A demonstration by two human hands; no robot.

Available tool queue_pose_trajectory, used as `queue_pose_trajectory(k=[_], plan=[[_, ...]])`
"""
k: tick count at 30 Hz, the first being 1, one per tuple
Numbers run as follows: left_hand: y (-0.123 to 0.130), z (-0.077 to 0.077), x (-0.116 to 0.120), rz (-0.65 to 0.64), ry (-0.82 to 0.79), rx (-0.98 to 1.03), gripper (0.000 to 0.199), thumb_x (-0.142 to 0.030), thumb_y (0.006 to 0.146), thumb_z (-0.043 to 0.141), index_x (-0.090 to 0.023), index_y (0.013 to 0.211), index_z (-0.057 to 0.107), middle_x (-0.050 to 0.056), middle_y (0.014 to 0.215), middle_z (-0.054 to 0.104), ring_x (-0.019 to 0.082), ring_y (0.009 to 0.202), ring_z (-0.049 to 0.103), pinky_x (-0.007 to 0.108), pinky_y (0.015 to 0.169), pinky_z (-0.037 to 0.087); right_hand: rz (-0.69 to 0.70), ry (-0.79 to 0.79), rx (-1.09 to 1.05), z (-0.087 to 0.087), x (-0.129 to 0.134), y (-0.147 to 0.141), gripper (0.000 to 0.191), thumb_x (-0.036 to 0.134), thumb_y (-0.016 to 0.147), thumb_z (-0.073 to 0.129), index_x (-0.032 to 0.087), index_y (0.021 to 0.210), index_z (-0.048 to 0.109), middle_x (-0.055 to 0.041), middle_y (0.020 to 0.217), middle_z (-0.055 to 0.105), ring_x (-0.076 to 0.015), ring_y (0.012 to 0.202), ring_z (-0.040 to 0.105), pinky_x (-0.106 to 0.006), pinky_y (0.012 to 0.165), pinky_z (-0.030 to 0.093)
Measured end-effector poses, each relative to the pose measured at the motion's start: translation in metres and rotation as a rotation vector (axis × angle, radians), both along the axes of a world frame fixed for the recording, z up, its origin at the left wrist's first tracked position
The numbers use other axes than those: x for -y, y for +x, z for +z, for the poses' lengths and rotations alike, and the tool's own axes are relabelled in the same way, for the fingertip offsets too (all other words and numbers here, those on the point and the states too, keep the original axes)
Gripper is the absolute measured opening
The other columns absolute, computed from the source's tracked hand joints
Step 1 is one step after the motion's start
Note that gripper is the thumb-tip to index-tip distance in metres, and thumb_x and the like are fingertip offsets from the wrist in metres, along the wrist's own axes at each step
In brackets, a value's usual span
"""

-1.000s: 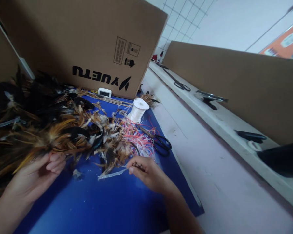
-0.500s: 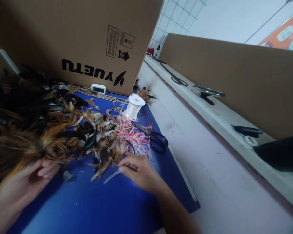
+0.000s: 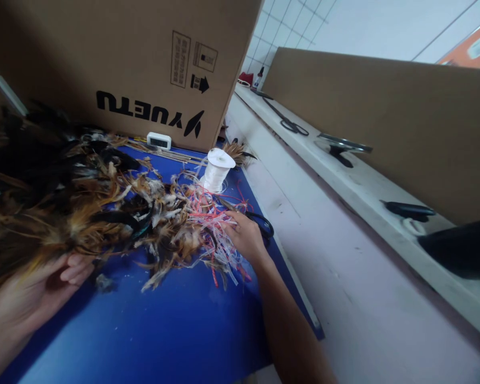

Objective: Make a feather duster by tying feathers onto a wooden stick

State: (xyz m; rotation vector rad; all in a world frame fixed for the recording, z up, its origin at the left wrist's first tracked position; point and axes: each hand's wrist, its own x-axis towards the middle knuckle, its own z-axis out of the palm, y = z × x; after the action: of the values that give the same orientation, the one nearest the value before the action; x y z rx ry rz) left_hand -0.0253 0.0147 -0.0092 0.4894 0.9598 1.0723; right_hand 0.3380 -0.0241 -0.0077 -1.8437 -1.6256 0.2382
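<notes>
My left hand is closed on a bunch of brown feathers at the left. My right hand is at the pile of pink and white strips, with its fingers curled in among them; what they hold is too small to make out. Partly behind that hand lie black-handled scissors. A white spool stands upright just beyond the strips. Loose brown and black feathers cover the middle and left of the blue table.
A large cardboard box rises at the back, with a small white digital device and thin sticks before it. On the right ledge lie another pair of scissors and a black-handled tool.
My right hand has moved up and away, from the near edge of the feathers onto the strips. Some strips now spread closer to me. My left hand has barely moved.
</notes>
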Motion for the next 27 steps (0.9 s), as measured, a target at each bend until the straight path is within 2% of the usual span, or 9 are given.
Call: queue_pose_trajectory(k=[2,5,9,14,19,23,25,27], plan=[[-0.002,-0.006,-0.001,0.001,0.018,0.006,0.026,0.000,0.045,0.069,-0.017,0.055,0.051,-0.003,0.043,0.039,0.008,0.042,0.038,0.020,0.036,0.043,0.002,0.023,-0.058,-0.002,0.002,0.002,0.027,0.027,0.080,0.054,0.018,0.103,0.067,-0.0070,0.099,0.069,-0.0174,0.080,0.062,-0.028,0.074,0.047],[-0.003,-0.010,-0.002,-0.004,0.071,0.005,0.024,-0.001,0.046,0.069,-0.016,0.056,0.052,-0.002,0.044,0.040,0.008,0.042,0.036,0.021,0.034,0.042,-0.041,0.069,-0.242,-0.001,0.006,0.008,0.024,0.029,0.081,0.053,0.016,0.092,0.069,-0.0044,0.079,0.069,-0.0155,0.068,0.061,-0.025,0.064,0.046],[0.005,-0.001,0.001,-0.015,0.096,-0.002,0.023,0.000,0.047,0.065,-0.016,0.056,0.051,-0.001,0.048,0.043,0.008,0.042,0.037,0.020,0.034,0.041,-0.078,0.104,-0.476,0.003,0.011,0.013,0.023,0.031,0.078,0.057,0.014,0.089,0.067,-0.0022,0.067,0.065,-0.0113,0.054,0.053,-0.023,0.054,0.042],[0.014,0.006,0.007,0.015,0.059,0.020,0.021,0.002,0.049,0.060,-0.014,0.059,0.051,-0.001,0.054,0.043,0.007,0.044,0.038,0.018,0.036,0.042,0.002,0.143,-0.793,0.014,0.017,0.008,0.021,0.031,0.076,0.061,0.015,0.090,0.063,-0.0021,0.068,0.066,-0.0086,0.052,0.050,-0.021,0.049,0.038],[0.019,0.004,0.011,-0.012,0.127,0.044,0.020,0.000,0.056,0.063,-0.013,0.060,0.049,-0.001,0.057,0.042,0.007,0.046,0.039,0.018,0.038,0.043,0.191,0.054,-0.833,0.031,0.034,-0.021,0.017,0.030,0.079,0.060,0.017,0.089,0.064,-0.0024,0.071,0.068,-0.0081,0.051,0.052,-0.021,0.048,0.040],[0.033,0.011,0.017,0.014,0.133,0.079,0.017,0.002,0.062,0.058,-0.013,0.065,0.051,-0.002,0.059,0.042,0.006,0.045,0.038,0.016,0.038,0.041,0.416,-0.120,-0.853,0.031,0.047,-0.053,0.016,0.029,0.080,0.058,0.018,0.089,0.065,-0.0016,0.073,0.069,-0.0079,0.050,0.052,-0.022,0.051,0.045],[0.042,0.014,0.022,0.020,0.108,0.102,0.017,0.003,0.063,0.058,-0.012,0.065,0.051,-0.002,0.059,0.044,0.005,0.044,0.039,0.016,0.038,0.040,0.523,-0.211,-0.790,0.026,0.052,-0.066,0.016,0.027,0.083,0.055,0.018,0.093,0.066,-0.0015,0.077,0.070,-0.0078,0.053,0.054,-0.022,0.055,0.046],[0.052,0.016,0.025,0.003,0.113,0.135,0.016,0.003,0.062,0.059,-0.011,0.065,0.052,-0.001,0.058,0.045,0.005,0.045,0.040,0.016,0.039,0.040,0.651,-0.292,-0.601,0.023,0.057,-0.073,0.019,0.023,0.086,0.051,0.020,0.098,0.066,-0.0010,0.081,0.070,-0.0086,0.060,0.058,-0.022,0.062,0.047]])
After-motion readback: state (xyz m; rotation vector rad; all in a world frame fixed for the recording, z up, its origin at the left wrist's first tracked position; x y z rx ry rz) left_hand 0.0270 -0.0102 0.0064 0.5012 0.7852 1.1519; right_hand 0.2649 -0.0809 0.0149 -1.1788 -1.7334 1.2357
